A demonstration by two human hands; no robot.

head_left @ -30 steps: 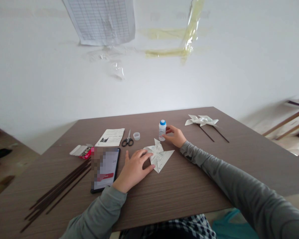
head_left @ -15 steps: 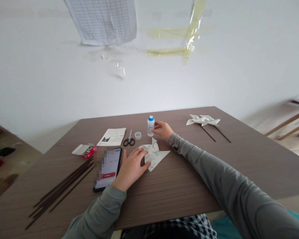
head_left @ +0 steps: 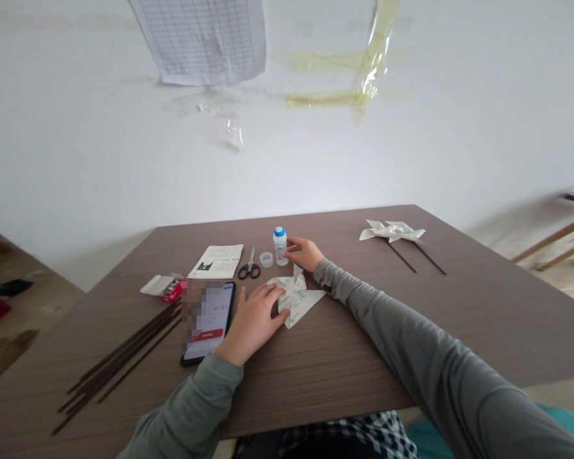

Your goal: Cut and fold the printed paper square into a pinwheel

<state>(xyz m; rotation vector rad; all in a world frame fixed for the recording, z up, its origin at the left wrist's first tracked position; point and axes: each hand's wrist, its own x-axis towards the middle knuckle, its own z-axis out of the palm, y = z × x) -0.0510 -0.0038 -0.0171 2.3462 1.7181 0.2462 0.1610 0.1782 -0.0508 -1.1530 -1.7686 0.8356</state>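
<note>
A folded paper pinwheel (head_left: 302,305), made of printed paper, lies on the table in front of me. My left hand (head_left: 256,319) rests on its left side with fingers spread, thumb and fingertips touching the paper. Beyond it my right hand (head_left: 307,254) has thumb and fingers closed on the right side of a small white glue bottle (head_left: 280,248) with a blue top. The bottle leans slightly; whether its base touches the table I cannot tell. A small clear cap (head_left: 266,259) sits just left of the bottle.
Scissors (head_left: 250,268), a printed sheet (head_left: 216,262) and a small red-and-white box (head_left: 169,288) lie to the left. A phone (head_left: 209,331) is beside my left hand, with several dark sticks (head_left: 119,354) further left. Two stick-mounted pinwheels (head_left: 393,231) lie at the far right.
My right hand has shifted a little left with the glue bottle, which now tilts slightly. My left hand stays on the paper pinwheel.
</note>
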